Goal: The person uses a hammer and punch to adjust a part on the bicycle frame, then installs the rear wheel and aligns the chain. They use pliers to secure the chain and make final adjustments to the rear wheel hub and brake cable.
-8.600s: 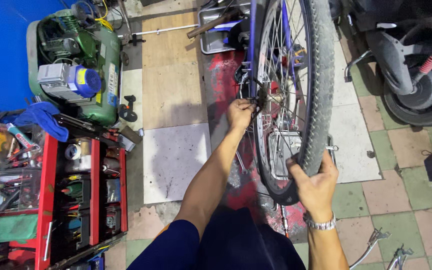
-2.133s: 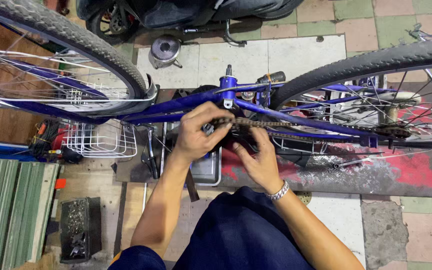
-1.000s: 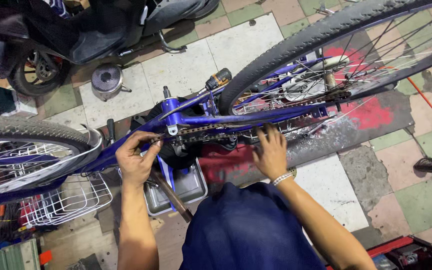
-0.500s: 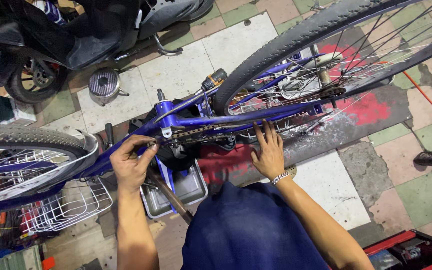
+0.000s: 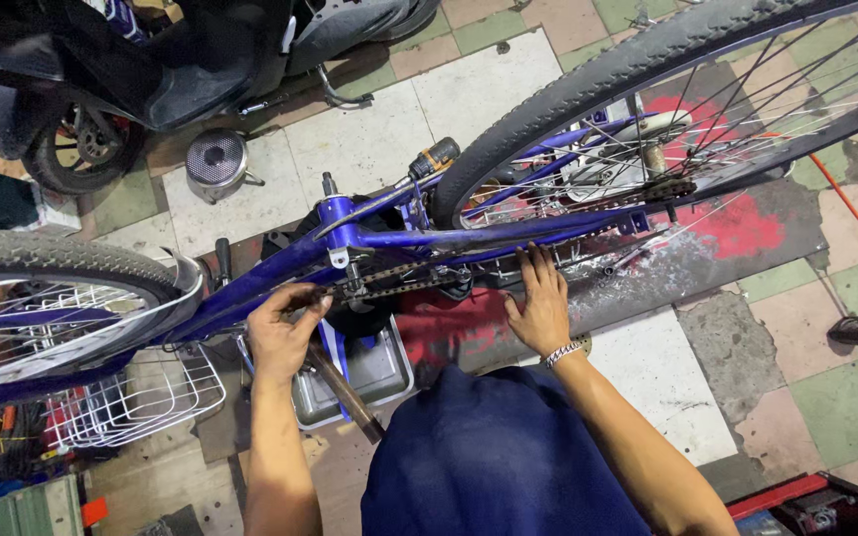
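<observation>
The left hand (image 5: 285,333) curls around the chain (image 5: 399,283) and crank area of a blue bicycle (image 5: 369,238), fingers pinched on the metal there, though exactly what they grip is hard to make out. The right hand (image 5: 540,308) lies spread, fingers flat against the lower frame tube beside the chain. The bicycle stands upside down just in front of the person, its long axis running from lower left to upper right, with the front wheel (image 5: 52,268) at the left and the rear wheel (image 5: 647,69) at the upper right, both cut off by the edges. A white wire basket (image 5: 141,402) hangs under the front wheel. Beneath the frame sits a grey metal tray (image 5: 379,372) on a tiled workshop floor (image 5: 508,89) with red paint stains. A scooter (image 5: 151,69) is parked beyond, only partly in view.
</observation>
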